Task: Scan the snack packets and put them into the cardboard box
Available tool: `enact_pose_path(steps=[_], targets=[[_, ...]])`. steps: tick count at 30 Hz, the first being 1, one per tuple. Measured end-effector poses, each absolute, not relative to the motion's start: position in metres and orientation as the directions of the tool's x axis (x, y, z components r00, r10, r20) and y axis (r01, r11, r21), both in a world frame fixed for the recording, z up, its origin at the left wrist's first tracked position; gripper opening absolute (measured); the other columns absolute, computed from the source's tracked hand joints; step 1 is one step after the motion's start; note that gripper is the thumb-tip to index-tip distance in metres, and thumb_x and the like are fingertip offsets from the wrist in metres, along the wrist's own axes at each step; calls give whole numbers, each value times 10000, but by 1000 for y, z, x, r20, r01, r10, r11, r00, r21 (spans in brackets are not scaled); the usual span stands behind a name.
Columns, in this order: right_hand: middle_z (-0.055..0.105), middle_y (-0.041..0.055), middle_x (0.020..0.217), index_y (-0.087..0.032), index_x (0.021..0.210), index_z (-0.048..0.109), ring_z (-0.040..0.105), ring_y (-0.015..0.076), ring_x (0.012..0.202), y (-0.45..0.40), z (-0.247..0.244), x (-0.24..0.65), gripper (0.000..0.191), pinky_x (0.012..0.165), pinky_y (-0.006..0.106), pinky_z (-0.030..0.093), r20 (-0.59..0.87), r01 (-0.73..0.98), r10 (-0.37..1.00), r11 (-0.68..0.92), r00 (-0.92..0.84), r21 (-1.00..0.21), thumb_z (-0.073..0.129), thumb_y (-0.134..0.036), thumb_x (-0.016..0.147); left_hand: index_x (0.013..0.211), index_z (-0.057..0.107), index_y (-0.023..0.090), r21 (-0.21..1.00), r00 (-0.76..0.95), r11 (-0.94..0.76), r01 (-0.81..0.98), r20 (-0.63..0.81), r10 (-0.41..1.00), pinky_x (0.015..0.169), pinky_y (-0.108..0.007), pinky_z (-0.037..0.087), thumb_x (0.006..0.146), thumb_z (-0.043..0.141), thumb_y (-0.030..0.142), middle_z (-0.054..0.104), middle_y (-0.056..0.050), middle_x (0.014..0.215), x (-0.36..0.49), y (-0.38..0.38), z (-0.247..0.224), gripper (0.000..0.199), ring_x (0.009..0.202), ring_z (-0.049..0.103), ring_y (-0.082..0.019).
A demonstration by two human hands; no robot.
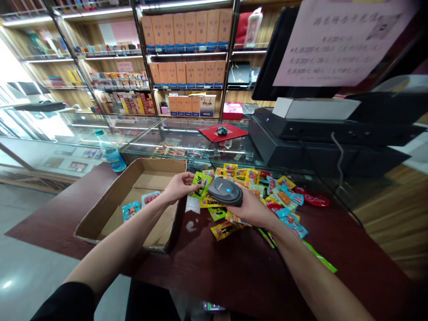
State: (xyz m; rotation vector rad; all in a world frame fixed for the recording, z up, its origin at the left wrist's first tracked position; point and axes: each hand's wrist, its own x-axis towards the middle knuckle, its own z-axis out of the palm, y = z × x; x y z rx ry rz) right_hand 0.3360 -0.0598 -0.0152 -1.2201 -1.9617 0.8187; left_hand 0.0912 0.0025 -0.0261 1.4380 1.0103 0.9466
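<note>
The left hand point(179, 187) pinches a green packet point(201, 185), its long axis slanting up toward the handheld scanner point(224, 191), which the right hand point(250, 207) clenches just beside it.

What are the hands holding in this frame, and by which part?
The left hand pinches a green snack packet by its near edge. The right hand grips a handheld scanner from below, leaving its domed top showing.
</note>
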Motion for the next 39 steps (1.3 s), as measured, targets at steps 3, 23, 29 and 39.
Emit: enact_pose_path(steps=[3, 23, 29, 39], targets=[[728, 75, 1039, -184, 1072, 663, 661, 277, 1024, -64, -6, 335, 360, 917, 407, 523, 217, 489, 918, 363, -331, -793, 676, -200, 712, 946, 616, 114, 989, 344, -83, 123, 36, 938, 624, -249, 493, 635, 794, 301, 718, -79, 892, 89, 3, -27, 404, 740, 657, -160], [738, 58, 1054, -200, 1076, 702, 684, 284, 985, -65, 11, 355, 345, 914, 436, 536, 295, 437, 882, 444, -368, -782, 705, -274, 739, 878, 666, 148, 909, -33, -224, 352, 251, 968, 700, -285, 519, 576, 831, 401, 709, -59, 841, -29, -14, 26, 427, 756, 658, -165], [745, 48, 1020, -192, 1079, 700, 680, 274, 992, -67, 17, 365, 338, 881, 403, 543, 288, 456, 895, 425, -339, -782, 694, -268, 750, 880, 673, 143, 846, 187, -278, 455, 215, 959, 663, -254, 480, 638, 780, 432, 696, -44, 814, 42, -12, 11, 393, 697, 617, -138], [745, 57, 987, -194, 1014, 704, 668, 272, 977, -65, 29, 408, 269, 816, 368, 534, 353, 588, 910, 411, -218, -697, 683, -303, 769, 894, 692, 154, 635, 579, -508, 582, 115, 807, 670, -274, 483, 707, 683, 389, 712, -53, 821, 210, 12, -33, 301, 730, 638, -179]])
